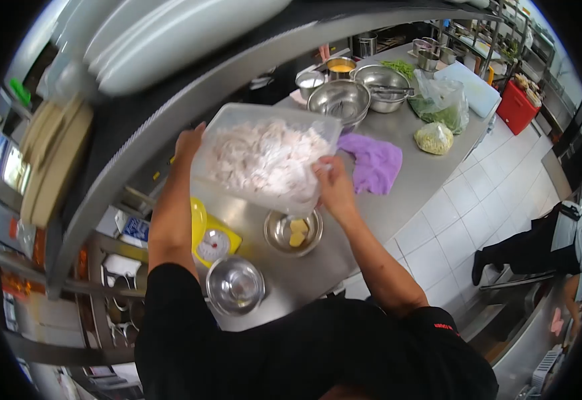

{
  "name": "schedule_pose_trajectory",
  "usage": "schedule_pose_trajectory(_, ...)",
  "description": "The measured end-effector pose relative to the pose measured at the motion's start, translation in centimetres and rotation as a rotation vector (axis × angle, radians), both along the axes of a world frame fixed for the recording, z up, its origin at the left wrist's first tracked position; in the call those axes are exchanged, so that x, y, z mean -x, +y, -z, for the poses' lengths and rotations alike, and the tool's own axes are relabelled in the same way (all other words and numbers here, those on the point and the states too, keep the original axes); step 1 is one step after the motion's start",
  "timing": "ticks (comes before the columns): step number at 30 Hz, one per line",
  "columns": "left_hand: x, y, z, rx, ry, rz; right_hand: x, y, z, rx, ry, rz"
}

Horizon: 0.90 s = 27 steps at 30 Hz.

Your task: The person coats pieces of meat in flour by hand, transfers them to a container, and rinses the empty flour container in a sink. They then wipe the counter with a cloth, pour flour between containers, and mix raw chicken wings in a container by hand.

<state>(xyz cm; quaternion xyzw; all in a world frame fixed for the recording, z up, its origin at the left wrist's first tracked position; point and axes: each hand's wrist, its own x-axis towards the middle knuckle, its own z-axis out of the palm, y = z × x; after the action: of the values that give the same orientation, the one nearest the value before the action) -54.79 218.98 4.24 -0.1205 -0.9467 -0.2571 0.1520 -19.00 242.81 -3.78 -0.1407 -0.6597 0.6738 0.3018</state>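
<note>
A clear plastic tub (pixel 207 175) filled with pale, whitish pieces (pixel 264 157) hangs over the steel counter, held at both ends. My left hand (pixel 189 141) grips its left side, with the fingers partly hidden. My right hand (pixel 334 183) is closed on the right rim, thumb on top. Below the tub, a steel bowl (pixel 274 241) holds yellow pieces (pixel 298 232). A yellow scale (pixel 212 245) with a round dial stands left of that bowl, and another steel bowl (pixel 235 285) sits nearer to me. A purple cloth (pixel 374 163) lies right of the tub.
Steel bowls (pixel 340 103), a pot of orange contents (pixel 340 65) and bagged greens (pixel 441 103) stand farther along the counter (pixel 404 193). Stacked white plates (pixel 178 40) are on the shelf at upper left. Another person (pixel 538 240) is at the right, beyond the tiled floor.
</note>
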Motion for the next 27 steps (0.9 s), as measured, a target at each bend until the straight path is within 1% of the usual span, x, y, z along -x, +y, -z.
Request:
schedule_pose_trajectory(1,-1.5,-0.1,-1.1,0.033,0.013,0.0,-0.7,0.4,0.5,-0.005,-0.027,-0.039)
schedule_pose_trajectory(2,8.4,-1.8,-2.0,0.067,-0.01,-0.03,10.9,-0.3,-0.3,-0.014,-0.07,-0.077)
schedule_pose_trajectory(4,6.8,-1.3,-1.8,0.042,0.007,-0.092,8.9,0.6,0.4,-0.048,-0.126,-0.104)
schedule_pose_trajectory(6,5.8,-0.8,-1.8,0.043,0.033,-0.15,8.1,1.8,1.5,-0.095,-0.111,-0.086)
schedule_pose_trajectory(10,9.6,-0.4,0.0,0.166,0.08,-0.208,10.9,2.3,3.3,-0.067,-0.13,-0.105)
schedule_pose_trajectory(13,12.9,0.4,2.6,0.302,0.079,-0.22,13.5,3.0,5.4,-0.068,-0.142,-0.095)
schedule_pose_trajectory(14,13.5,0.5,3.5,0.3,0.055,-0.193,13.6,3.2,5.1,-0.078,-0.132,-0.087)
schedule_pose_trajectory(16,13.5,1.6,5.2,0.188,-0.07,-0.076,12.5,3.4,4.1,-0.1,-0.127,-0.069)
schedule_pose_trajectory(17,13.4,2.1,5.5,0.132,-0.133,-0.026,12.9,3.4,4.5,-0.114,-0.12,-0.047)
schedule_pose_trajectory(20,13.0,4.5,6.8,0.094,-0.219,0.027,13.0,3.3,5.2,-0.145,-0.124,-0.022)
schedule_pose_trajectory(22,14.4,5.9,8.5,-0.019,-0.226,0.184,12.3,2.9,5.1,-0.133,-0.151,-0.045)
schedule_pose_trajectory(24,14.5,7.4,9.9,-0.109,-0.282,0.317,12.1,2.7,5.5,-0.126,-0.131,0.004)
schedule_pose_trajectory(25,14.0,8.0,10.2,-0.136,-0.24,0.3,11.8,2.3,5.8,-0.122,-0.126,0.017)
schedule_pose_trajectory(27,11.7,9.5,9.2,-0.186,-0.155,0.261,11.5,1.9,6.1,-0.095,-0.103,0.002)
